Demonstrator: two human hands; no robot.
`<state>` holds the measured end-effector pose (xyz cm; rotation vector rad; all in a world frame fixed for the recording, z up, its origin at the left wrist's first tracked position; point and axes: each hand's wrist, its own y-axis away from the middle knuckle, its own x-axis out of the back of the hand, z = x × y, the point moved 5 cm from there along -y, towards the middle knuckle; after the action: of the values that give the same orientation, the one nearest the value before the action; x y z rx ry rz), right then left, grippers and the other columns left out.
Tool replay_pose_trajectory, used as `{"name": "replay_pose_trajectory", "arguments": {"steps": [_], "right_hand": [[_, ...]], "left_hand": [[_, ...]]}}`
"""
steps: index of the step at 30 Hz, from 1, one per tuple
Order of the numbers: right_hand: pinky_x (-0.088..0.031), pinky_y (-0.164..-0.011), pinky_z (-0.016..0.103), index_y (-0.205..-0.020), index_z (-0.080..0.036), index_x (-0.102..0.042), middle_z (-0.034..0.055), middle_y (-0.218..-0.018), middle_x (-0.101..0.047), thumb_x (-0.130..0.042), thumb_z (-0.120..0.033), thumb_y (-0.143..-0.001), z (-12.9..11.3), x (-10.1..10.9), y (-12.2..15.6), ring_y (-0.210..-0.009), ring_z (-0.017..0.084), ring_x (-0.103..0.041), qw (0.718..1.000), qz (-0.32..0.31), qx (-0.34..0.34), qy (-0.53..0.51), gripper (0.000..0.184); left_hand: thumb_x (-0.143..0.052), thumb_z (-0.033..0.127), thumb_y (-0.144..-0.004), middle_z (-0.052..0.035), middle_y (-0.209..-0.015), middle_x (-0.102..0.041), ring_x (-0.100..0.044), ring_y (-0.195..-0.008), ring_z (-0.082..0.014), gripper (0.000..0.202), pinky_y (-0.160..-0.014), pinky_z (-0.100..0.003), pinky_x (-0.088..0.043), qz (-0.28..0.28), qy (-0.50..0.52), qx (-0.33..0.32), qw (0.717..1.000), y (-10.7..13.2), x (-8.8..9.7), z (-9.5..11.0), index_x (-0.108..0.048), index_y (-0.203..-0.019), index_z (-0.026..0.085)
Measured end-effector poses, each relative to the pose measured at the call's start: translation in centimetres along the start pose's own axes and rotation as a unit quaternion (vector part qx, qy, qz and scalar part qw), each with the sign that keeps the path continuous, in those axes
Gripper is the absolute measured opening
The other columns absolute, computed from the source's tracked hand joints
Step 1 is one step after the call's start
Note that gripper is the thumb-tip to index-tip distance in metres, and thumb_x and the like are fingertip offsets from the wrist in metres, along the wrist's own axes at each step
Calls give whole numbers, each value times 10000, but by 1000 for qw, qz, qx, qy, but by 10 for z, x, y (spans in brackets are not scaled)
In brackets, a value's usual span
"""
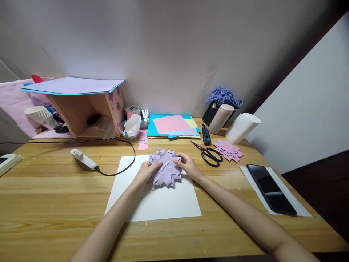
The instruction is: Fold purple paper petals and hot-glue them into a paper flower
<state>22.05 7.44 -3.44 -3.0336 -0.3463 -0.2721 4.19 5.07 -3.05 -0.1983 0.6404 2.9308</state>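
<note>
A folded lilac paper flower (166,171) is held over a white sheet of paper (169,203) on the wooden table. My left hand (147,173) grips its left edge, thumb on top and the other fingers hidden beneath. At the right edge my right hand (188,165) pinches the flower between thumb and fingers. Folded, pointed tabs ring the flower's flat middle. Black scissors (209,154) lie to the right of my right hand, blades towards the back left.
Left of the sheet lies a white glue gun (83,159) with a black cord. Stacked pink and lilac paper cut-outs (229,150), a box cutter (206,134) and a phone (271,189) are at right. Coloured paper (171,124) and an open box (81,112) stand behind.
</note>
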Motion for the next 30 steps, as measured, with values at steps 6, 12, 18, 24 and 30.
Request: {"name": "replay_pose_trajectory", "arguments": {"steps": [6, 12, 18, 24, 30], "right_hand": [[-420, -870, 379, -1016, -235, -562, 67, -1040, -484, -702, -392, -665, -30, 6, 17, -1018, 228, -479, 955, 145, 176, 191, 409], [-390, -887, 425, -1083, -291, -586, 75, -1066, -433, -685, -368, -705, -44, 0, 33, -1020, 242, -451, 893, 195, 272, 300, 399], [-373, -859, 396, -951, -288, -680, 55, -983, -542, -640, -318, -764, -47, -15, 35, -953, 217, -466, 889, 133, 288, 330, 194], [-387, -815, 389, -798, -262, -704, 55, -881, -569, -622, -313, -778, -46, -15, 35, -915, 215, -466, 901, 122, 279, 309, 99], [-391, -789, 389, -770, -267, -696, 53, -857, -571, -609, -319, -786, -43, -9, 36, -870, 213, -471, 900, 131, 273, 312, 102]], "left_hand": [[-734, 454, -588, -123, -798, -693, -631, -667, -200, 485, -541, -246, -457, 1, 1, -18, 1000, 3, -7, 0, -678, -885, 74], [-729, 459, -588, -130, -823, -695, -625, -690, -206, 502, -596, -272, -470, -8, -23, -28, 999, 6, -12, 0, -692, -901, 68], [-719, 456, -597, -104, -841, -697, -612, -727, -200, 488, -606, -246, -452, -10, -78, -57, 995, 6, -14, 1, -698, -913, 84], [-707, 478, -591, -55, -698, -670, -561, -643, -168, 447, -546, -221, -405, -4, -126, -77, 989, 5, -14, 2, -714, -808, 88], [-700, 496, -592, -56, -654, -639, -532, -592, -146, 456, -514, -211, -370, -8, -115, -67, 991, 5, -14, 2, -705, -768, 75]]}}
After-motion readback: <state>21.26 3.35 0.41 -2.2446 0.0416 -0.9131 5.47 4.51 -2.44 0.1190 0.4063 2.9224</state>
